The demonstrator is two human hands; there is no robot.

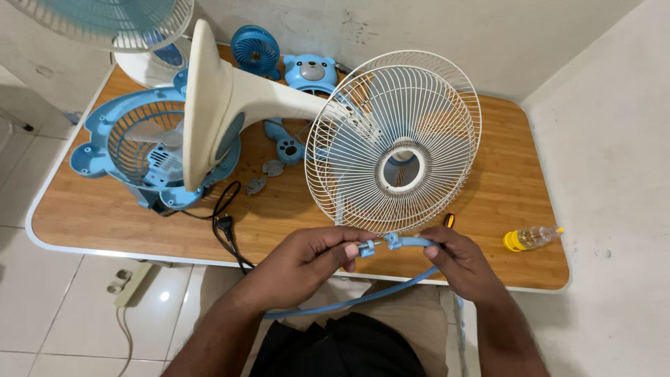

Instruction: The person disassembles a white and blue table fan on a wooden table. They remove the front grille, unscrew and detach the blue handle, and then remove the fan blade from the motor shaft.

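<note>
Head view: left hand (307, 255) and right hand (460, 262) each pinch one end of the blue ring (391, 242), at the near table (279, 223) edge, below the grille (394, 143). Align both clasp ends squarely; keep tension even.

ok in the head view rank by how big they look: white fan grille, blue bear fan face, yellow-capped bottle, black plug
1. white fan grille
2. blue bear fan face
3. yellow-capped bottle
4. black plug

The grille lies nearer the camera than the bear face, but the gap is wide anyway. Bottle and plug look close in size.
</note>
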